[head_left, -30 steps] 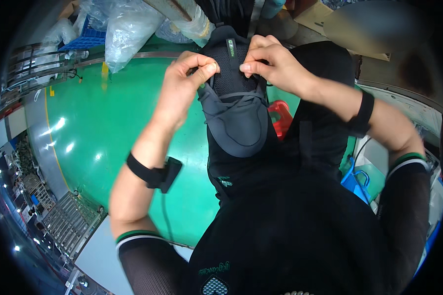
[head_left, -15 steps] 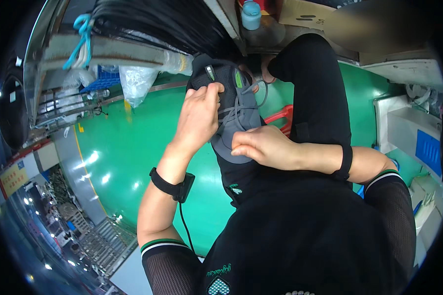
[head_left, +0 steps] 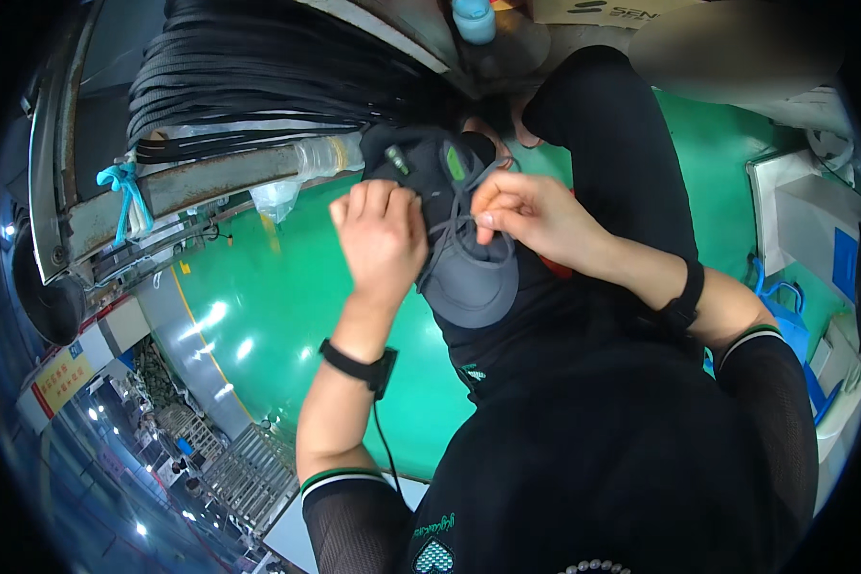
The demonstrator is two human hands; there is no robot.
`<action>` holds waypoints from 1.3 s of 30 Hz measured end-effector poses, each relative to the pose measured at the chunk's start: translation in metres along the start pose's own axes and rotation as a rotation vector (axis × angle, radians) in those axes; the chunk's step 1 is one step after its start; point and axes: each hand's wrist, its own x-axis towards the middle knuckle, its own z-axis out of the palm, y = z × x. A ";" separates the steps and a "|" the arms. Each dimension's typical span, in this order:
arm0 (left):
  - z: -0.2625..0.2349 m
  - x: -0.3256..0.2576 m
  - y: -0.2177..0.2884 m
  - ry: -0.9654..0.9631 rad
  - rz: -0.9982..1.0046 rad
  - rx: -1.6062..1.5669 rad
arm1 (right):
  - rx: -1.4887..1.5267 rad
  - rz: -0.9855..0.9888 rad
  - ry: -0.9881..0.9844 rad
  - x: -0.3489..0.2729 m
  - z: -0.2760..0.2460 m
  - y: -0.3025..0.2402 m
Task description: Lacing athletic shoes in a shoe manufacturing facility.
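Observation:
A grey and black shoe (head_left: 471, 287) lies over my thigh, its rounded toe toward me and a green patch on its tongue. No sole shows. Grey shoelaces (head_left: 454, 228) cross its front in loose strands. My right hand (head_left: 536, 218) pinches a lace between thumb and fingers, just above the lacing. At the shoe's left side, my left hand (head_left: 383, 230) is closed with curled fingers. Its back faces me, so whatever lies inside the grip is hidden.
Long black cords (head_left: 249, 77) hang in a thick bundle over a metal rail (head_left: 201, 187), which has a light blue tie (head_left: 124, 187) around it. A blue-lidded jar (head_left: 474, 21) stands at the far edge. Grey machine housing (head_left: 813, 220) is on the right, above green floor (head_left: 297, 297).
My right hand has left the shoe's toe and moved up to the lacing, where it now pinches a lace. My left hand has shifted slightly left and down along the shoe's side.

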 end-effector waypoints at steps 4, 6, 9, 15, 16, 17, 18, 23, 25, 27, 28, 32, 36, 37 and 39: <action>-0.003 0.004 0.005 -0.089 -0.013 0.041 | 0.012 -0.041 0.074 0.019 0.002 0.002; -0.016 0.007 0.006 -0.176 0.007 0.044 | -0.039 -0.200 0.161 0.026 0.001 0.011; -0.017 0.017 0.011 -0.130 -0.034 -0.093 | -0.215 -0.313 0.218 0.033 -0.004 0.004; -0.003 0.027 0.007 -0.265 -0.042 -0.027 | -0.608 -0.502 0.304 0.044 -0.003 0.002; 0.004 0.022 0.002 -0.166 -0.116 -0.194 | -0.736 -0.611 0.335 0.047 -0.001 0.004; 0.009 0.020 -0.002 -0.069 -0.186 -0.360 | -0.859 -0.716 0.369 0.049 0.002 0.006; 0.012 0.017 -0.008 0.017 -0.343 -0.514 | -0.955 -0.743 0.346 0.051 0.004 0.006; 0.016 0.011 -0.008 0.146 -0.663 -0.848 | -1.256 -0.815 0.285 0.058 0.016 0.004; 0.013 0.010 -0.007 0.172 -0.640 -0.880 | -1.034 -0.795 0.178 0.070 0.019 0.018; 0.005 0.007 -0.004 0.218 -0.439 -0.539 | -0.824 -0.723 0.151 0.077 0.020 0.024; -0.003 0.001 0.000 0.206 -0.408 -0.369 | -0.848 -0.732 0.121 0.078 0.014 0.026; -0.024 -0.039 0.007 0.010 -0.255 -0.089 | -1.026 -0.679 0.076 0.065 0.006 0.003; -0.013 -0.044 0.015 0.105 -0.329 0.077 | -1.043 -0.501 0.082 0.073 0.024 0.000; -0.011 -0.041 0.017 0.110 -0.340 0.074 | -0.974 -0.455 0.090 0.077 0.026 0.002; -0.006 -0.040 0.018 0.131 -0.456 0.016 | -0.915 -0.459 0.035 0.078 0.022 0.003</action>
